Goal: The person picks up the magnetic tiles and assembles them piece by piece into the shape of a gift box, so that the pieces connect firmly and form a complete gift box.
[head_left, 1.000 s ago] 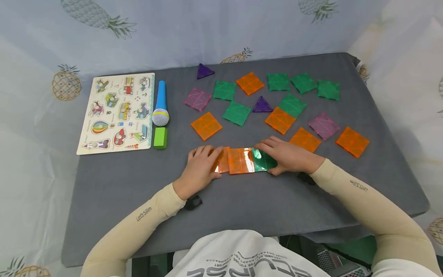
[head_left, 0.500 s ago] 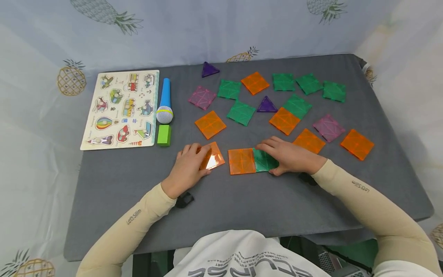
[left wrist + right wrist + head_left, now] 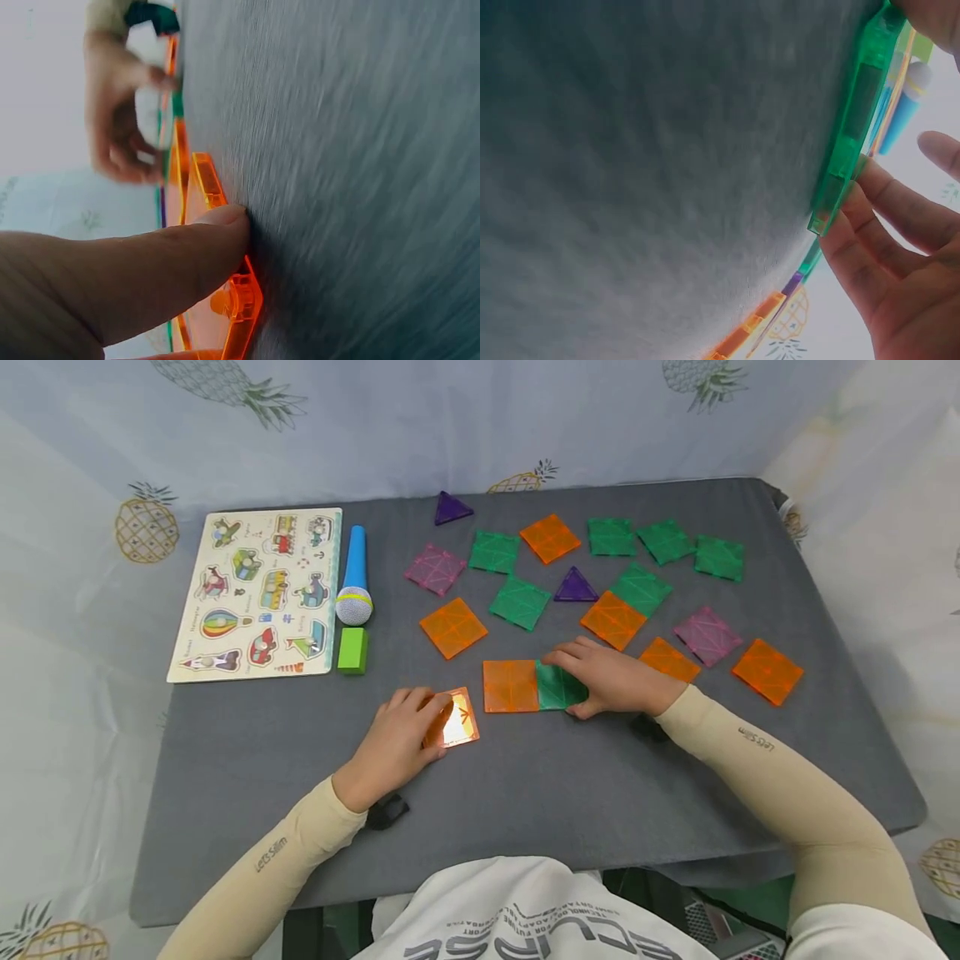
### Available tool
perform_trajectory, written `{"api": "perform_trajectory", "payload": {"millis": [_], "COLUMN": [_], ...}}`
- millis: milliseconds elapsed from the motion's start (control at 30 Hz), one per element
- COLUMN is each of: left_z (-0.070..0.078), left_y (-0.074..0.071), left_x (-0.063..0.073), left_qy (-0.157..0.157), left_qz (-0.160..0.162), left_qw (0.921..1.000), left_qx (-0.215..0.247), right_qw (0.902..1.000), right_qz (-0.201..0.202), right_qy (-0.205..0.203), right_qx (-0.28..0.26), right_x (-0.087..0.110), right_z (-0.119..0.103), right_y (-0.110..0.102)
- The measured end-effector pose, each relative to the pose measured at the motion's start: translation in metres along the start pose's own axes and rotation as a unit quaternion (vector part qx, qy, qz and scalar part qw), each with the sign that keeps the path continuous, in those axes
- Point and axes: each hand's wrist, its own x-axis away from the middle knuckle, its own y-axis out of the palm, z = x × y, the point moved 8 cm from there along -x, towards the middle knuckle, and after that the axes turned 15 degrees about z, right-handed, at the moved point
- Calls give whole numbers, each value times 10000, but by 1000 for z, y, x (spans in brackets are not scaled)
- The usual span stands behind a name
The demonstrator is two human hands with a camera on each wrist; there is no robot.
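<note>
Your left hand (image 3: pixel 392 742) pinched an orange tile (image 3: pixel 467 718), thumb against its edge; just beside it at two o'clock, apart, lay the orange panel (image 3: pixel 512 687). At that panel's three o'clock side, your right hand (image 3: pixel 621 681) gripped the green tile (image 3: pixel 557 687), thumb at six o'clock, fingers at twelve. Uneven thumb pressure could have twisted the left tile so only a corner met the panel. A sideways tug risked parting green from orange; a careless shift, nudging the loose orange square (image 3: pixel 668 658) at that hand's two o'clock.
</note>
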Motion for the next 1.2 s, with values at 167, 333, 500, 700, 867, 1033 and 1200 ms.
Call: {"api": "perform_trajectory", "payload": {"millis": [167, 333, 500, 700, 867, 1033, 1200], "left_z": [14, 25, 35, 51, 63, 71, 75], "left_y": [5, 12, 17, 24, 30, 36, 39], "left_x": [4, 2, 0, -8, -19, -29, -36], "left_qy": [236, 438, 635, 979, 1248, 1341, 1297], "left_qz": [-150, -283, -334, -310, -156, 5, 152], "left_qw": [9996, 9986, 9974, 9947, 9920, 9908, 9912], "left_qx": [77, 61, 99, 55, -97, -157, -197], "right_qw": [9999, 9998, 9999, 9998, 9999, 9998, 9999], "right_qz": [-24, -106, -76, -56, -56, -70, -101], "right_qy": [131, 161, 141, 168, 137, 147, 114], "right_qx": [34, 19, -7, -29, -41, -68, -54], "right_x": [-8, -12, -18, -25, -27, -26, -27], "right_z": [13, 22, 26, 28, 28, 28, 28], "right_y": [-3, -4, -5, -5, -5, -6, -6]}}
